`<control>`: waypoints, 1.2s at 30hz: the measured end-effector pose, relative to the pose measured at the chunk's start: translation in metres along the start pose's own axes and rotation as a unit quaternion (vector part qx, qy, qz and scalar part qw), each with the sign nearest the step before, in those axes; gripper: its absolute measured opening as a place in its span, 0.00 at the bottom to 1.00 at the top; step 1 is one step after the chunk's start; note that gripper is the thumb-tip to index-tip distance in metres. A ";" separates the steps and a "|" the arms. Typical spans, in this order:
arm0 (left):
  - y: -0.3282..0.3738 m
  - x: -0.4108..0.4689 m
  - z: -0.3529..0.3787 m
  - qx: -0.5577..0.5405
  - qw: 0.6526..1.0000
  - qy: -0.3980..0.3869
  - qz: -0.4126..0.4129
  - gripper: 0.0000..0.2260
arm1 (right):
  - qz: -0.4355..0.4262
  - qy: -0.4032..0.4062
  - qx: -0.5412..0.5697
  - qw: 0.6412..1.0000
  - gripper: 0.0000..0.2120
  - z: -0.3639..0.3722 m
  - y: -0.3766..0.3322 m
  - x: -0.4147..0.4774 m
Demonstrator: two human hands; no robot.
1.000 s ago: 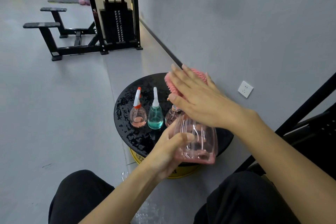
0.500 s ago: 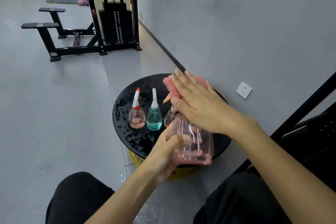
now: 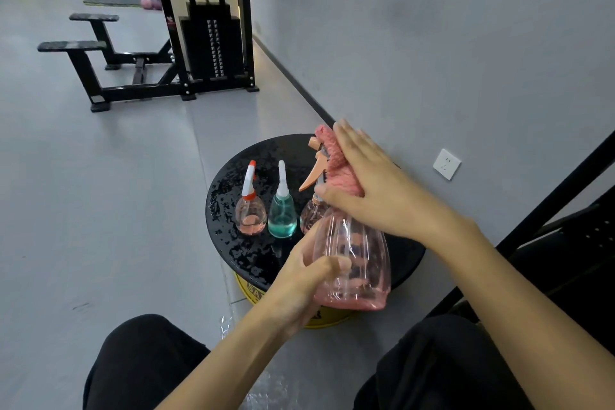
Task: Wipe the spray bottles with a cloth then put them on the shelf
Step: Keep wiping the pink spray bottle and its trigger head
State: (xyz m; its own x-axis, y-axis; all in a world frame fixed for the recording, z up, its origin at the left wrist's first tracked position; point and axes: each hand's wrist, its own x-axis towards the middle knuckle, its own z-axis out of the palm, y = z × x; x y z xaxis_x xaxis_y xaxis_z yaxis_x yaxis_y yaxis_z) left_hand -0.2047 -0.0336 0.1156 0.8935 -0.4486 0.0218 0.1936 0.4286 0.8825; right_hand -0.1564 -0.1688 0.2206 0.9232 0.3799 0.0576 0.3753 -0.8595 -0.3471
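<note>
My left hand [image 3: 307, 271] grips the body of a large clear pink spray bottle [image 3: 354, 263], held upright above the near edge of the round black table [image 3: 233, 243]. My right hand [image 3: 372, 186] presses a pink cloth [image 3: 336, 160] flat against the bottle's neck and spray head; the orange trigger [image 3: 311, 176] sticks out to the left. On the table stand a small pink bottle with an orange-tipped nozzle [image 3: 249, 210], a teal bottle [image 3: 282, 213], and a third pink bottle [image 3: 308, 216] partly hidden behind the held one.
The table top looks wet and sits on a yellow base [image 3: 253, 293]. A grey wall with a socket [image 3: 447, 164] runs along the right. A black frame [image 3: 549, 196] stands at the right. A weight machine [image 3: 209, 30] and bench [image 3: 100, 66] stand farther back. My knees fill the bottom.
My right hand with the cloth has slid up from the bottle's shoulder to its spray head, uncovering the orange trigger. The left hand keeps its hold on the bottle.
</note>
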 end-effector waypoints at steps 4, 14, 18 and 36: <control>0.001 0.000 -0.003 -0.004 1.000 0.008 0.001 0.32 | -0.024 -0.018 -0.029 0.999 0.36 0.013 -0.010 -0.019; 0.000 0.001 0.001 -0.015 1.000 0.002 0.004 0.31 | 0.017 0.000 -0.007 1.000 0.38 0.004 -0.003 -0.007; 0.003 0.002 -0.007 -0.017 1.000 0.007 0.000 0.30 | -0.028 -0.011 -0.021 0.999 0.33 0.018 -0.010 -0.026; -0.006 -0.003 0.000 0.016 1.000 0.001 -0.013 0.31 | -0.012 -0.035 -0.054 0.998 0.37 0.018 -0.007 -0.024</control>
State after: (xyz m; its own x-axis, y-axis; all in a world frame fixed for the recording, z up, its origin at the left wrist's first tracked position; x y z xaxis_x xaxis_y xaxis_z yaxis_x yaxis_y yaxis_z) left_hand -0.2079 -0.0345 0.1102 0.8893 -0.4574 -0.0021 0.2038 0.3921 0.8971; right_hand -0.1831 -0.1656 0.2051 0.9076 0.4198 -0.0022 0.4068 -0.8805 -0.2433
